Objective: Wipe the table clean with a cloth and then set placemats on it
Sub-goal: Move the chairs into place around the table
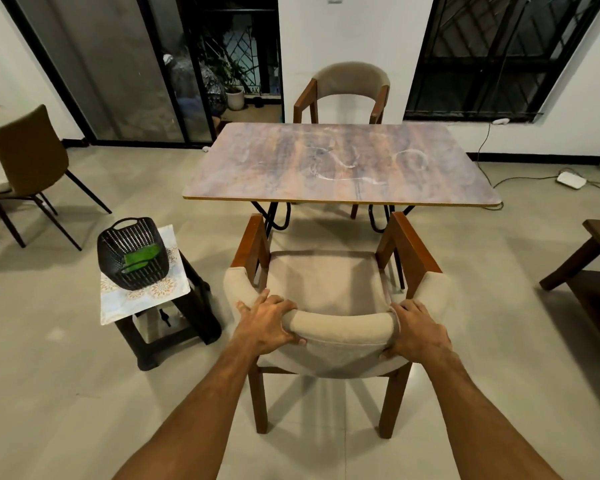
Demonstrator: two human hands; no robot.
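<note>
Chair [340,329] backrest sits in my left grip [267,323] and right grip [418,332]; green cloth [141,259] looks soft, light, pinchable anywhere.

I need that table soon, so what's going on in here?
A person stands behind the chair, with the left hand and right hand both gripping its padded backrest. The chair faces the table but sits apart from it. The tabletop shows white smears and is not yet wiped. A green cloth lies in a black basket on a stool to the left.
</note>
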